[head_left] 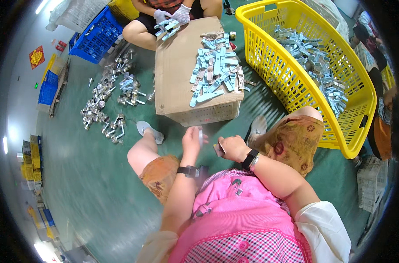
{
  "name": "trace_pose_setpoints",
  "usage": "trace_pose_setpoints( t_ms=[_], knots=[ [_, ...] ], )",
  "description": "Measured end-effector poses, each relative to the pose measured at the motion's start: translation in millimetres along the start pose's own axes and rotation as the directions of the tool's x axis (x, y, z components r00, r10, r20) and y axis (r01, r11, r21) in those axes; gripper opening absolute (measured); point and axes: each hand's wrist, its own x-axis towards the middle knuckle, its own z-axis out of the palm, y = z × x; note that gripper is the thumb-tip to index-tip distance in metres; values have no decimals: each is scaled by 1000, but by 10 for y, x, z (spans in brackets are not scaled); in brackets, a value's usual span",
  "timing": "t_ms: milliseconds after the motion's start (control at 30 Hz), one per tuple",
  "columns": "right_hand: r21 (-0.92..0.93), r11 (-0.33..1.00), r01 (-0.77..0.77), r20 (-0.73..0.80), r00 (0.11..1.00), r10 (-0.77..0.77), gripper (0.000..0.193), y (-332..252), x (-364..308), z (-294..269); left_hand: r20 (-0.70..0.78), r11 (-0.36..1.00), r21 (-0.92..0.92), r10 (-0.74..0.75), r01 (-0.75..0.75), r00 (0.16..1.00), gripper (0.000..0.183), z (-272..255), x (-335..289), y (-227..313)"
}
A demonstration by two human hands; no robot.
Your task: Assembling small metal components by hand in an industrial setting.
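Over the floor, just in front of the cardboard-covered box, my left hand [191, 140] is closed around a pale, flat strip [200, 135], blurred, its exact kind unclear. A little to the right, my right hand [234, 148] grips a small dark piece with a shiny edge [218, 150], too small to name. The two hands are apart. Beyond them, a loose heap of light blue and grey plastic handle-like pieces [217, 63] lies on the right half of the brown cardboard [177, 79].
A yellow basket [291, 94] holding many similar blue pieces stands at the right. Metal parts with stems [98, 103] are scattered on the green floor at the left, near a blue crate [92, 44]. Across the box, a person's gloved hands [173, 16] hold blue pieces.
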Motion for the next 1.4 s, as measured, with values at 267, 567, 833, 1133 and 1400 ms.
trace_pose_setpoints(
  t_ms=[267, 567, 833, 1133, 1400],
  knots=[
    [15, 1000, -12, -7, 1000, 12, 30, 63, 28, 30, 56, 1000, 22, -18, 17, 998, 31, 228, 40, 114],
    [40, 997, -69, 37, 997, 68, 30, 164, -15, -16, 118, 1000, 16, -7, 5, 993, 28, 328, 73, 112],
    [32, 999, -38, 4, 999, 38, 30, 170, 7, 32, 108, 999, 24, -37, 34, 993, 28, 320, 70, 96],
    [51, 998, -49, 36, 998, 47, 29, 155, -7, 0, 113, 999, -16, -29, 31, 993, 28, 324, 76, 124],
    [19, 999, -47, 31, 998, 47, 30, 160, -39, 17, 114, 1000, -14, -17, 19, 993, 28, 320, 44, 119]
  ],
)
